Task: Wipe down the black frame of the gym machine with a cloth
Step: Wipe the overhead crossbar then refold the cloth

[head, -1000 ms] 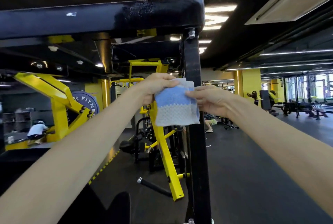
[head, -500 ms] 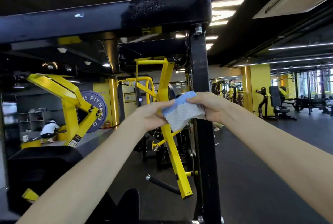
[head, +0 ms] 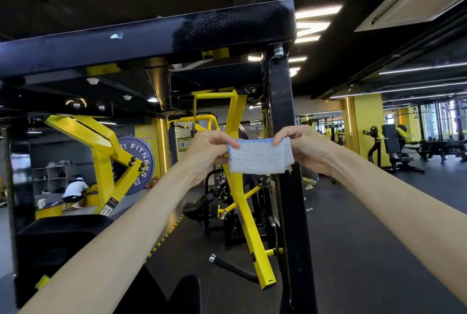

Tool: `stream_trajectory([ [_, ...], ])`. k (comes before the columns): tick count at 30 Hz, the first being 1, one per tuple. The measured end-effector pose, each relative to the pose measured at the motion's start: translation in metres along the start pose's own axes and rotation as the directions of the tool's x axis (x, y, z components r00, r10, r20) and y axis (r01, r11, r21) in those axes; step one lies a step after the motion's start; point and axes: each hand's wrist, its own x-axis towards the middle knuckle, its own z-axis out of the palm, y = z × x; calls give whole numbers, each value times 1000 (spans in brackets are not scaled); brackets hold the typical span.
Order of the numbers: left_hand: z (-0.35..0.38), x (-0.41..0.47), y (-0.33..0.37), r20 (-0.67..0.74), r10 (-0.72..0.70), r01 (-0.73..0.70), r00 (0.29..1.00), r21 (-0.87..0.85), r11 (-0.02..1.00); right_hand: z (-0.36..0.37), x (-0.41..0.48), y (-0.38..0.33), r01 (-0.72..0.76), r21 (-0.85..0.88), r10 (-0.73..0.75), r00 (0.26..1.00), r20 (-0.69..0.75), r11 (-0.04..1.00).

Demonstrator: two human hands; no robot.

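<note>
A folded blue and white cloth [head: 259,158] is stretched flat between both hands at chest height. My left hand [head: 206,152] pinches its left end and my right hand [head: 307,148] pinches its right end. Just behind the cloth stands the black upright post [head: 281,101] of the gym machine frame. The post joins a thick black crossbeam [head: 151,43] overhead, whose right part shows a smeared, damp-looking patch. The cloth hangs in front of the post; whether it touches the post I cannot tell.
Yellow lever arms [head: 242,202] and a purple weight plate [head: 137,162] stand behind the frame. A black padded seat [head: 63,238] sits at lower left. A person [head: 74,193] crouches at far left. Dark floor with more machines [head: 396,152] stretches away on the right.
The cloth hung open a second ago, was bunched between the hands, and is now folded into a shorter flat band. Both hands moved slightly apart. The view drifted so the frame sits further right.
</note>
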Motion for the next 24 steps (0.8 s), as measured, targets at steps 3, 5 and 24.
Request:
stream_trajectory([
  [3,-5,0,6,51,-61,62,997,-26,998,0,-1,-6,-3,-47,3,1000,15,999],
  [5,-7,-1,7,64,-143,151,988,-129,980,5,-1,-10,-13,-50,15,1000,24,999],
  [24,-38,65,122,-763,449,-359,465,301,884,10,56,-77,124,-992,-850,524,53,14],
])
